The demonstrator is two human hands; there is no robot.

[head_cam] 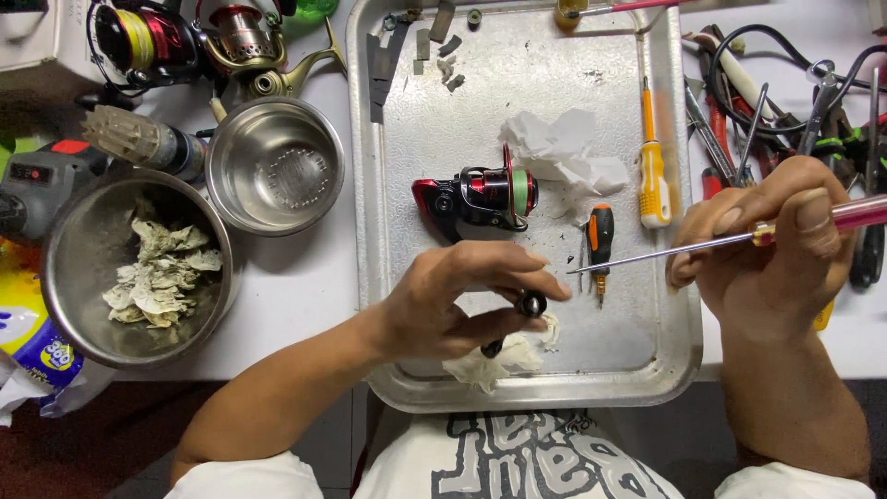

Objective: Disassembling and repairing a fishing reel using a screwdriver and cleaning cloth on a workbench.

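My left hand (462,300) hovers over the near part of a metal tray (527,393) and pinches a small black reel part (529,303), with a crumpled tissue (490,362) under the fingers. In my right hand (771,245) is a pink-handled screwdriver (665,254) whose thin shaft points left toward the black part, its tip a short way from it. A red and black fishing reel body (476,197) lies in the middle of the tray, beyond my left hand.
On the tray lie a yellow screwdriver (652,176), a small orange-black screwdriver (601,240), white tissue (559,148) and small parts at the far edge. Left stand two steel bowls (274,166), one (65,268) holding used paper. Pliers and cables (785,102) crowd the right.
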